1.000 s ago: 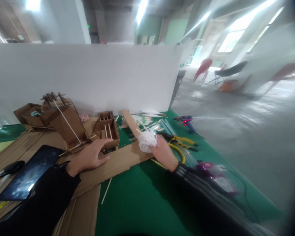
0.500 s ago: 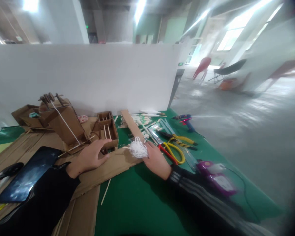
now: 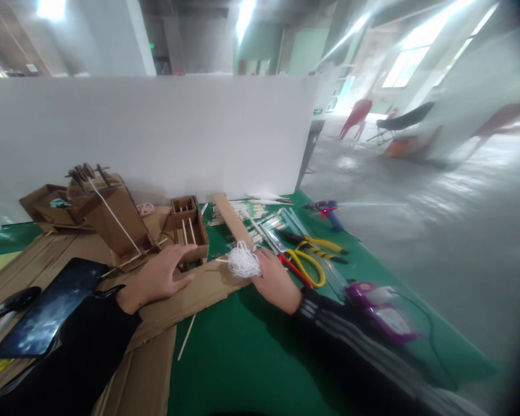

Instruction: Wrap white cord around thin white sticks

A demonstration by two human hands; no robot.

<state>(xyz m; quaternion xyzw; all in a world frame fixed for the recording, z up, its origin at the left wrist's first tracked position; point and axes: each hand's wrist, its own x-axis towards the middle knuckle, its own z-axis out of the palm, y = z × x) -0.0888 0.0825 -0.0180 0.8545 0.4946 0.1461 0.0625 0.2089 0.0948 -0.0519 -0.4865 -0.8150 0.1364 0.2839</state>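
Note:
My right hand (image 3: 278,281) has its fingers closed on a tangled bundle of white string (image 3: 244,260), just over a cardboard strip (image 3: 203,286). My left hand (image 3: 160,274) rests over the left part of that strip with thumb and fingers apart, holding nothing. Beyond its fingertips stands a small cardboard box (image 3: 189,222) with thin sticks across it. A taller cardboard structure (image 3: 115,222) with a white string down its side is left of the box. Another flat strip (image 3: 231,218) runs away behind the string bundle.
Right of my right hand lie scissors (image 3: 307,268) and pliers (image 3: 325,248), with a glue gun (image 3: 329,214) farther back and a purple packet (image 3: 381,312) nearer. A dark tablet (image 3: 49,306) lies at left. Bundled sticks (image 3: 260,215) are near the white partition (image 3: 156,133).

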